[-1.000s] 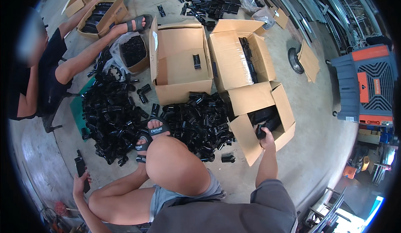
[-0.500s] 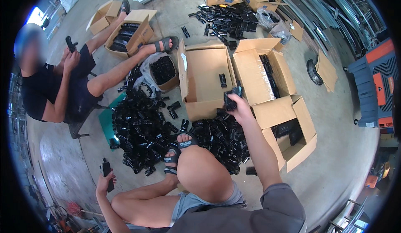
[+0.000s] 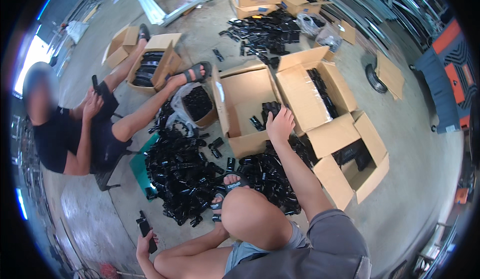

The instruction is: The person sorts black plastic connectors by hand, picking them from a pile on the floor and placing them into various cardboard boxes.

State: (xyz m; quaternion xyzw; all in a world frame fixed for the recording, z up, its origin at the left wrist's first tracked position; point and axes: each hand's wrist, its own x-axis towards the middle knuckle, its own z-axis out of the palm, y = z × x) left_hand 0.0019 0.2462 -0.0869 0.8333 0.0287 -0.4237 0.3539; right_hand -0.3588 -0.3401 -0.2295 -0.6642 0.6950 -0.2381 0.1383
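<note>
My right hand point(image 3: 281, 125) is over the near right corner of an open cardboard box point(image 3: 246, 90). Its fingers are closed on black plastic parts point(image 3: 270, 108), seemingly a small cluster. Beside them in the box lies a loose black part point(image 3: 257, 123). Low on the left, my left hand point(image 3: 145, 244) grips a black handheld tool point(image 3: 144, 226) with a narrow tip; its exact kind is unclear. Before my feet spread a heap of black plastic parts point(image 3: 180, 179) and a second heap point(image 3: 267, 176) closer to my right arm.
A co-worker point(image 3: 65, 134) sits at left, holding a black object point(image 3: 95, 83). To the right stand a cardboard box with black parts point(image 3: 345, 91) and another open box point(image 3: 372, 176). Farther back lies another black heap point(image 3: 265, 31). A grey-orange tool cabinet point(image 3: 442, 79) stands at far right.
My right hand has moved with the black parts from above the box's near right edge to over its inside. The left hand still holds the tool. The view has shifted somewhat.
</note>
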